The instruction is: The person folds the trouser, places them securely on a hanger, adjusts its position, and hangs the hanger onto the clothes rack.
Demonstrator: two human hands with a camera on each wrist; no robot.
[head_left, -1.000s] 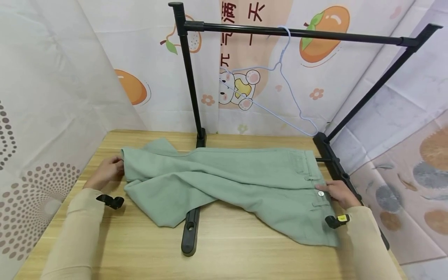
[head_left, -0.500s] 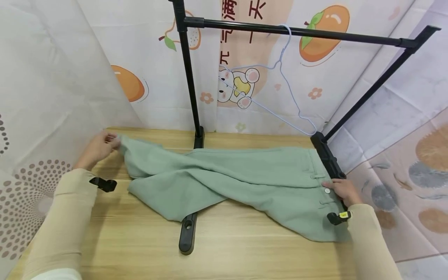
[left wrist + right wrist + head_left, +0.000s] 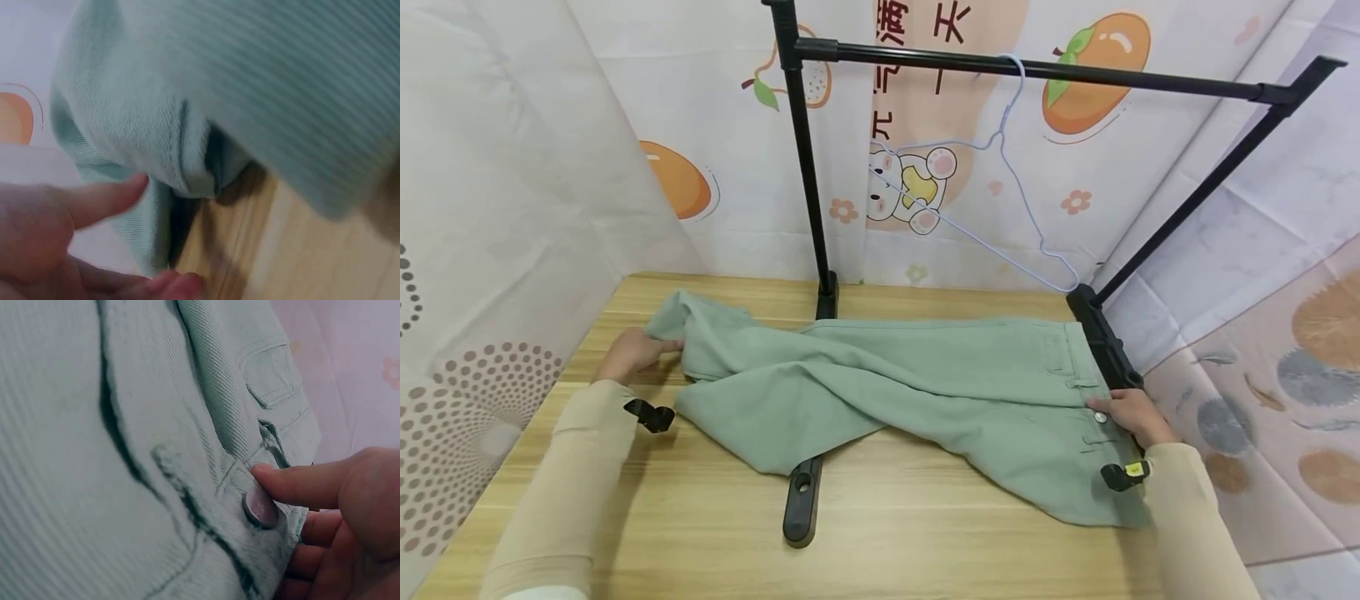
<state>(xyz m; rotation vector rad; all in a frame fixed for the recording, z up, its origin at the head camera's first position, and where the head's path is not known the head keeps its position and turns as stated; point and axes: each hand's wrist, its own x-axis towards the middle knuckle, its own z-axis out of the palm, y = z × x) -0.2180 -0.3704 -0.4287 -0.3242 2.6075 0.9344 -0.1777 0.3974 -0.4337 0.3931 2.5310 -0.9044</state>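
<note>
A pair of light green pants [image 3: 910, 367] lies across the table, waistband to the right and leg ends bunched to the left. At the waistband my right hand [image 3: 1133, 415] pinches the cloth beside a metal button [image 3: 260, 506], thumb on top and fingers behind the edge. Over at the leg ends, my left hand [image 3: 636, 354] is held with thumb and fingers apart. Its thumb points at a folded-over hem [image 3: 187, 150] in the left wrist view; whether it touches the cloth I cannot tell. One leg end flops up and back above that hand.
A black garment rack [image 3: 808, 167] stands on the wooden table [image 3: 925, 533], its left foot [image 3: 801, 508] partly under the pants. From its bar hangs a light blue hanger [image 3: 1003, 146]. Printed curtains [image 3: 737, 225] enclose the back and sides.
My left hand first lifted the upper leg end back and left, then came down and toward the right, leaving the cloth folded over. The right hand stays on the waistband, slightly further right than before.
</note>
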